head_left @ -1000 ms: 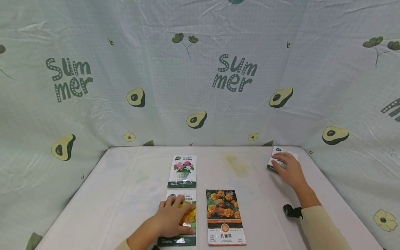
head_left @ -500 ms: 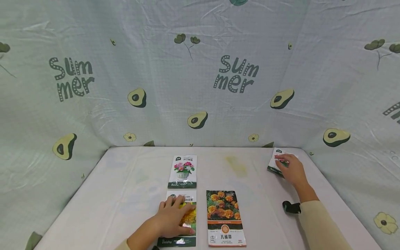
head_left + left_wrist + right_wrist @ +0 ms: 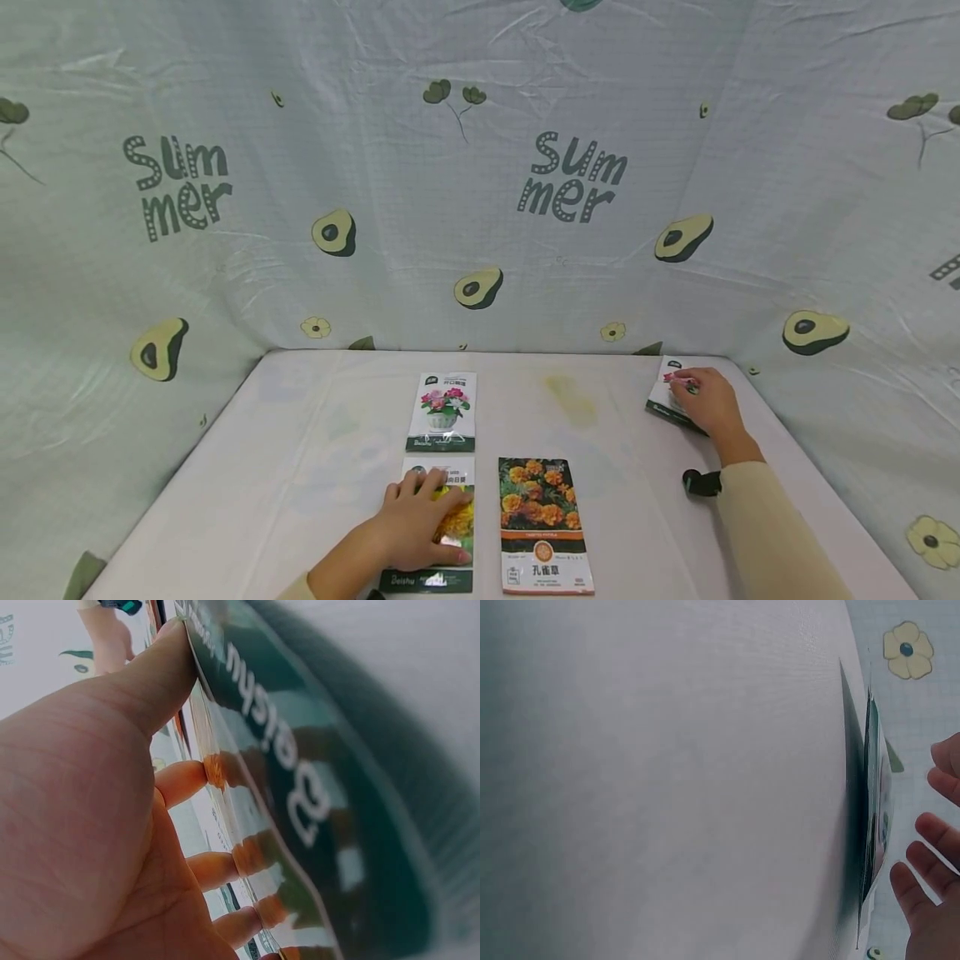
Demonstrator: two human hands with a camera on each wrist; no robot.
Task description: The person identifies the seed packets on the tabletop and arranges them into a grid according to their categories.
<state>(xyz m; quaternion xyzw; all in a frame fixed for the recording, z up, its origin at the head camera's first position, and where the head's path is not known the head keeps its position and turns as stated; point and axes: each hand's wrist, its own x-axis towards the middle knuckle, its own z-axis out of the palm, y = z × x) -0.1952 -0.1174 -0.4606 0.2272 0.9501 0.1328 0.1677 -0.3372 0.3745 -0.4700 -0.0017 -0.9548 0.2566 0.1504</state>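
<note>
My left hand (image 3: 416,525) lies with spread fingers on a seed packet (image 3: 450,582) showing yellow flowers and a dark green bottom band. In the left wrist view its fingertips touch the glossy face of that packet (image 3: 315,742). At the far right corner of the table, my right hand (image 3: 712,408) hovers over a white seed packet (image 3: 660,398) with pink flowers, partly hidden by the hand. The right wrist view shows that packet (image 3: 875,802) edge-on, raised a little above the table surface, the bent fingers (image 3: 911,889) just off its face.
A white packet (image 3: 442,412) with a potted pink flower lies behind the left hand's packet. An orange marigold packet (image 3: 543,517) lies to its right. The pale table (image 3: 300,450) meets an avocado-print cloth (image 3: 405,208) at the back and sides.
My right hand has shifted slightly over the far right packet, its thumb and fingertips drawing closer together. The left hand stays on its packet.
</note>
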